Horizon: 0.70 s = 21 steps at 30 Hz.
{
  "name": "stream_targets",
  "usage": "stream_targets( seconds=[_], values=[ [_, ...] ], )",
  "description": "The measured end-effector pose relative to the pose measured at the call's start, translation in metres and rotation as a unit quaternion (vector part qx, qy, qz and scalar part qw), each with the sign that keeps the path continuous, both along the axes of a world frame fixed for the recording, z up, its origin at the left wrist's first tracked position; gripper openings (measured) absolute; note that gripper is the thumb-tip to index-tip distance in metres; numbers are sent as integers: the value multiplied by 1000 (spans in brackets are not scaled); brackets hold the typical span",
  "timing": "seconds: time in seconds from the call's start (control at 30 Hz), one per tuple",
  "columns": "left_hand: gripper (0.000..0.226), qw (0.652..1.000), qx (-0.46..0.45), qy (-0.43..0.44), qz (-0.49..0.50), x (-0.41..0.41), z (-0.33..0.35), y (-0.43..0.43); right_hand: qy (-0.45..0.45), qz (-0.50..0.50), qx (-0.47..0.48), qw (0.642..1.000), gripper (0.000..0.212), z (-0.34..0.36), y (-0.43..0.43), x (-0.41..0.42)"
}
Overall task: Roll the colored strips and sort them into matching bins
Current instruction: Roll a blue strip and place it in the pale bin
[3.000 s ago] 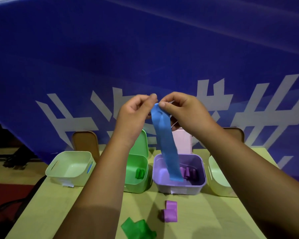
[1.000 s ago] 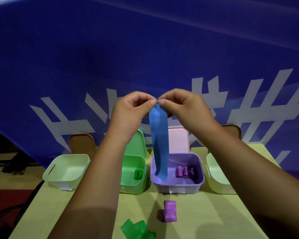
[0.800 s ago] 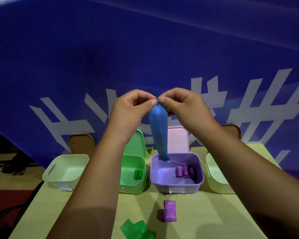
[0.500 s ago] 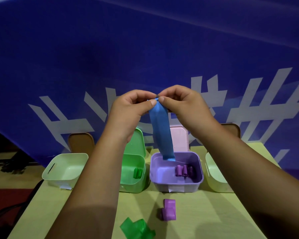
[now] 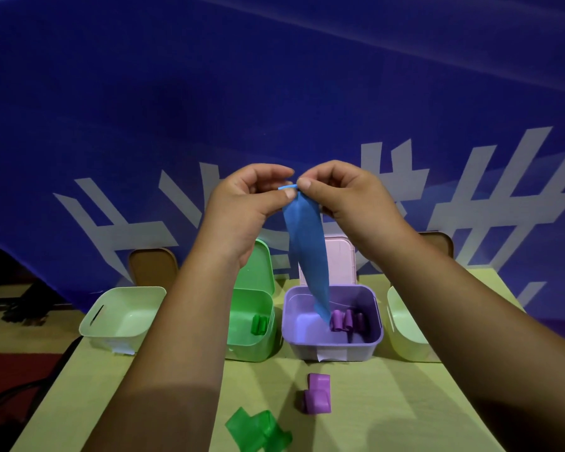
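Observation:
A blue strip [image 5: 305, 252] hangs down in the air from its top end. My left hand [image 5: 242, 207] and my right hand [image 5: 346, 197] both pinch that top end between thumb and fingers, side by side. The strip's lower tip dangles in front of the purple bin [image 5: 331, 345], which holds several purple rolls [image 5: 346, 319]. The green bin [image 5: 252, 349] to its left holds green rolls [image 5: 260, 324]. On the table lie a loose purple strip [image 5: 317, 393] and a loose green strip [image 5: 258, 432].
A pale bin [image 5: 121, 316] stands at the far left and another pale bin [image 5: 402, 331] at the far right, partly behind my right arm. Bin lids lean behind them against a blue banner [image 5: 274, 93]. The yellow-green table [image 5: 388, 402] drops off at its left edge.
The hanging part of the blue strip has grown shorter since three seconds ago as its top end was turned between my fingers. It swung slightly. Both hands stay close together.

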<state>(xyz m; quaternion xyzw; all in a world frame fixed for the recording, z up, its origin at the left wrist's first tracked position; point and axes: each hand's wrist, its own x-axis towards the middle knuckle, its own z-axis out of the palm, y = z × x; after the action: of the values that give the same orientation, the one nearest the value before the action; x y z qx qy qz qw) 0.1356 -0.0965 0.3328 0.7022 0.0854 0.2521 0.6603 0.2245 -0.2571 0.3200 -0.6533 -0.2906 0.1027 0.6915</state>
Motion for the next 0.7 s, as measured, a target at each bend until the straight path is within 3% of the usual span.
stream_targets(
  seconds=[0.2,0.37,0.53,0.7],
  values=[
    [31,1000,-21,3,-13,-3,0,-1,-4,-8,-6,1000,13,2,-1,-2],
    [30,998,-54,-1,-22,-5,0,-1,14,7,13,1000,28,3,0,-3],
    [26,996,-83,0,-32,-6,-1,-3,-2,0,26,1000,25,4,3,-5],
    [20,999,-47,3,-16,-7,-3,0,-23,0,25,999,22,8,3,-6]
  ],
)
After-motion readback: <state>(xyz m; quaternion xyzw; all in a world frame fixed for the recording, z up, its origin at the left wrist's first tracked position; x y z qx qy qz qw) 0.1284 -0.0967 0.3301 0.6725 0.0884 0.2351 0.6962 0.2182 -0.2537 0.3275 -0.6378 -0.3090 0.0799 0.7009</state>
